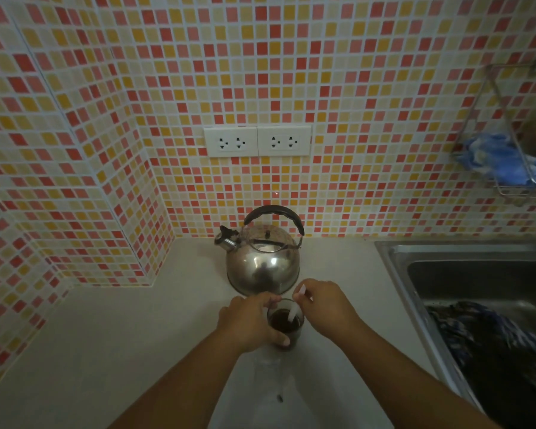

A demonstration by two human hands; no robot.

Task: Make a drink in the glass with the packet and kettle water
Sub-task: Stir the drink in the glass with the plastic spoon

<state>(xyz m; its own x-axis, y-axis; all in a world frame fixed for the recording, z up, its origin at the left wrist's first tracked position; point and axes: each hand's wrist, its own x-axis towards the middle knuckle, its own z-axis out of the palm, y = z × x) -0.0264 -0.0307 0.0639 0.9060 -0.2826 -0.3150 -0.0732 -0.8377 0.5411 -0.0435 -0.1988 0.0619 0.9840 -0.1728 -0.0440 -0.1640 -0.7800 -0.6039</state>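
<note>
Standing low in the frame's centre on the pale countertop (106,351), the clear glass of dark brown drink (286,324) is gripped round its side by the left hand (248,320). The right hand (325,305) pinches a white plastic stirrer (294,311) dipped into it. Just behind sits the shiny steel kettle with a black handle (262,258).

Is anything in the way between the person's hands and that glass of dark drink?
Nothing visible is. The left hand is already wrapped around the glass, and the right hand holds a white stirrer dipped into the dark liquid. The kettle stands behind the glass, clear of both hands.
</note>
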